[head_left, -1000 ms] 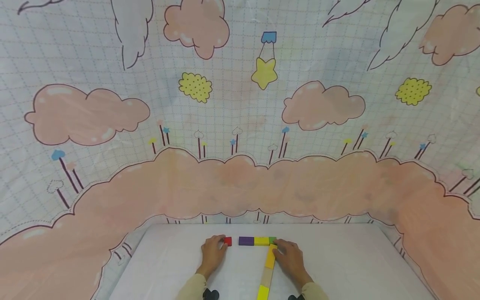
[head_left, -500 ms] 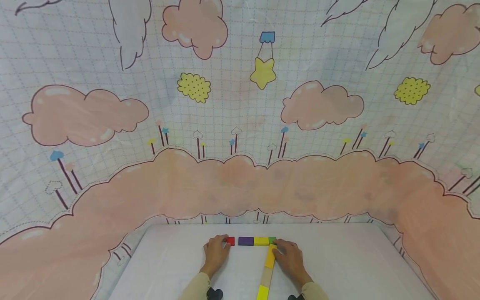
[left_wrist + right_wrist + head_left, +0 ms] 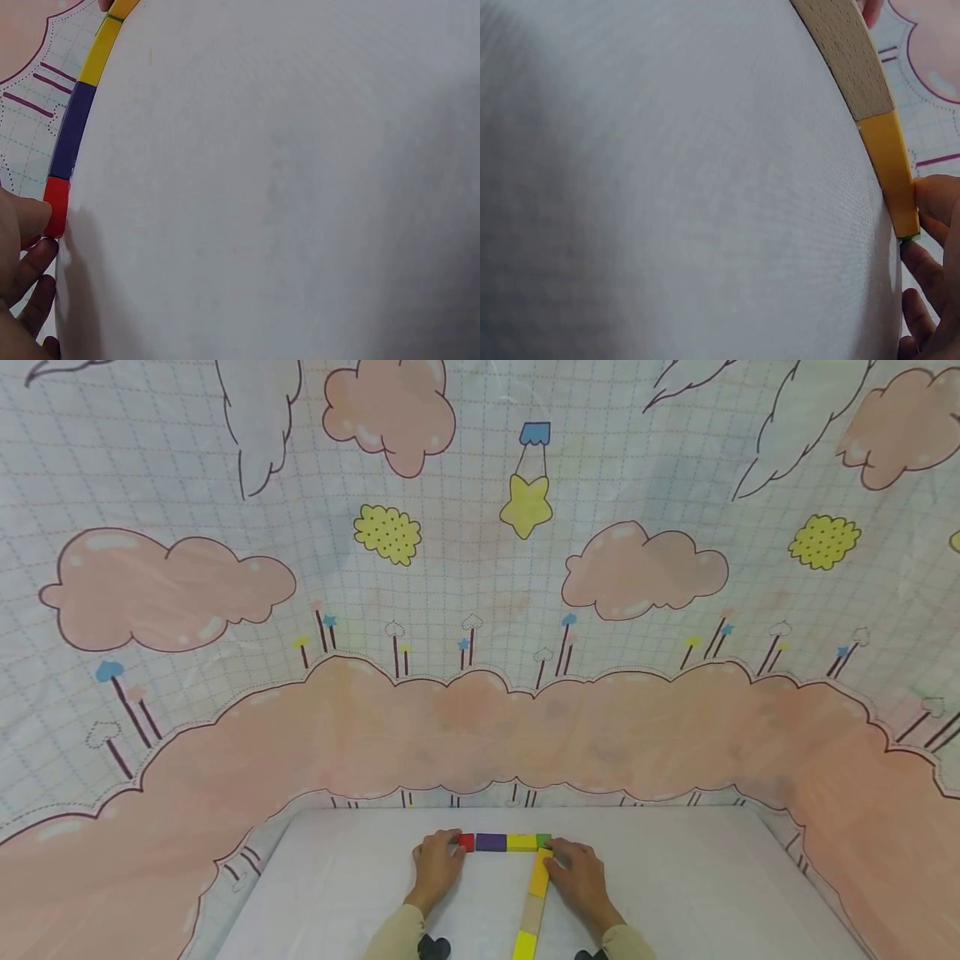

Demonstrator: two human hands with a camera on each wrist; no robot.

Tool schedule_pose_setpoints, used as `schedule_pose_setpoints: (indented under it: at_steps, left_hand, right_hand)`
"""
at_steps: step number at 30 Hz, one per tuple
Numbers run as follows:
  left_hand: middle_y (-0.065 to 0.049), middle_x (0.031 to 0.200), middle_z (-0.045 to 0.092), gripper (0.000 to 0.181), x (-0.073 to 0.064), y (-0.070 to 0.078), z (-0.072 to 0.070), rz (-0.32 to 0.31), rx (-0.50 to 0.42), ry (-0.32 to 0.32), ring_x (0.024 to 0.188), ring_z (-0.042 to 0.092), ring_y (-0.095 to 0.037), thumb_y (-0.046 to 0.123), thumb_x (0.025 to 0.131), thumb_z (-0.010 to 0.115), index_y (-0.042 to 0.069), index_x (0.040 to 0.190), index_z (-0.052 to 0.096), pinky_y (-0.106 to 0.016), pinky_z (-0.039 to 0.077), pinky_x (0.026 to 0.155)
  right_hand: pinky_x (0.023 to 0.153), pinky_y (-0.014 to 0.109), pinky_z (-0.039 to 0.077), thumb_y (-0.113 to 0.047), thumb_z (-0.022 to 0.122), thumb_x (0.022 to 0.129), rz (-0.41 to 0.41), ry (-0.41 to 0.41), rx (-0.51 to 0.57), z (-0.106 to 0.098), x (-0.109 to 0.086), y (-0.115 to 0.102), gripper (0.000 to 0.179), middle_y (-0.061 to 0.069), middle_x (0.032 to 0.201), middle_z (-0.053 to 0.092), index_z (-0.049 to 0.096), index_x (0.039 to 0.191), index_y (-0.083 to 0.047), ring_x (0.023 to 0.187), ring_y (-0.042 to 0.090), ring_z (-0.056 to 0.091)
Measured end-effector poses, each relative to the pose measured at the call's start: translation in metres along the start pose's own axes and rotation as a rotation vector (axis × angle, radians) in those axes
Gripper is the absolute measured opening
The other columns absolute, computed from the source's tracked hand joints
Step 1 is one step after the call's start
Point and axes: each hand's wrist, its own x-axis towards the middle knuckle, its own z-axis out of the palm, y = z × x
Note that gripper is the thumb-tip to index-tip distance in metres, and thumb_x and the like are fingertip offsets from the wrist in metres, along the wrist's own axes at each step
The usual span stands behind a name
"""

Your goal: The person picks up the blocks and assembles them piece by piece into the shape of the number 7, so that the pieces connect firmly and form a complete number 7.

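In the head view my left hand (image 3: pixel 437 870) pinches a small red block (image 3: pixel 467 842) between thumb and index finger. The red block lies end to end with a purple block (image 3: pixel 491 842), and in the left wrist view they appear to touch. A yellow block (image 3: pixel 521 842) and a small green block (image 3: pixel 543 840) continue that row to the right. My right hand (image 3: pixel 581 878) holds the right corner, index finger at the green block and thumb against an orange-yellow block (image 3: pixel 539 872). The finger partly covers the green block.
From the corner a slanted line runs towards me: the orange-yellow block, a plain wood-coloured block (image 3: pixel 532 913), then a bright yellow block (image 3: pixel 525 945). All lie on a white table (image 3: pixel 675 877). Behind its far edge hangs a cloud-patterned cloth (image 3: pixel 480 735).
My left hand has slid the red block to the right, closing the gap to the purple block. The right hand has stayed at the corner.
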Motion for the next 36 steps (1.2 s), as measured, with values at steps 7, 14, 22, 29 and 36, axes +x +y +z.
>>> schedule_pose_setpoints:
  at_steps: [7, 14, 22, 29, 36]
  left_hand:
    - [-0.012, 0.107, 0.071, 0.027, 0.0003, 0.0019, 0.0022, -0.002, 0.016, -0.009, 0.103, 0.060, -0.033, 0.010, 0.085, 0.072, 0.004, 0.112, 0.071, -0.059, 0.034, 0.093]
    - [-0.014, 0.107, 0.071, 0.026, 0.0004, 0.0023, 0.0037, 0.016, 0.017, 0.011, 0.102, 0.060, -0.035, 0.007, 0.085, 0.071, 0.003, 0.110, 0.071, -0.058, 0.034, 0.092]
    - [-0.013, 0.106, 0.072, 0.025, 0.0006, 0.0019, 0.0049, 0.020, 0.025, 0.023, 0.102, 0.061, -0.034, 0.007, 0.085, 0.071, 0.004, 0.110, 0.071, -0.057, 0.035, 0.091]
    - [-0.012, 0.103, 0.072, 0.025, -0.0001, 0.0020, 0.0059, 0.029, 0.035, 0.040, 0.100, 0.062, -0.032, 0.007, 0.084, 0.071, 0.004, 0.109, 0.071, -0.057, 0.036, 0.091]
    - [-0.012, 0.106, 0.072, 0.026, -0.0005, 0.0017, 0.0055, 0.017, 0.015, 0.026, 0.103, 0.061, -0.033, 0.007, 0.085, 0.070, 0.004, 0.110, 0.071, -0.058, 0.035, 0.093]
  right_hand:
    - [0.106, 0.061, 0.037, -0.029, 0.069, 0.091, 0.018, 0.002, -0.009, 0.0004, 0.0005, -0.0002, 0.032, 0.002, 0.132, 0.064, 0.068, 0.123, -0.027, 0.128, 0.031, 0.049]
    - [0.106, 0.061, 0.037, -0.029, 0.070, 0.090, 0.034, 0.010, -0.015, 0.0018, 0.0013, -0.0012, 0.033, 0.001, 0.132, 0.064, 0.068, 0.123, -0.027, 0.129, 0.030, 0.048]
    - [0.106, 0.060, 0.037, -0.029, 0.070, 0.090, 0.017, 0.023, -0.022, 0.0012, 0.0015, -0.0014, 0.033, 0.001, 0.130, 0.066, 0.069, 0.123, -0.026, 0.127, 0.030, 0.049]
    - [0.107, 0.060, 0.035, -0.030, 0.069, 0.090, 0.004, 0.020, -0.032, 0.0031, 0.0013, -0.0006, 0.033, -0.001, 0.129, 0.066, 0.069, 0.123, -0.025, 0.127, 0.027, 0.050]
    - [0.106, 0.060, 0.037, -0.029, 0.069, 0.090, 0.014, 0.018, -0.030, 0.0017, 0.0006, -0.0028, 0.034, 0.000, 0.130, 0.065, 0.068, 0.123, -0.026, 0.127, 0.028, 0.050]
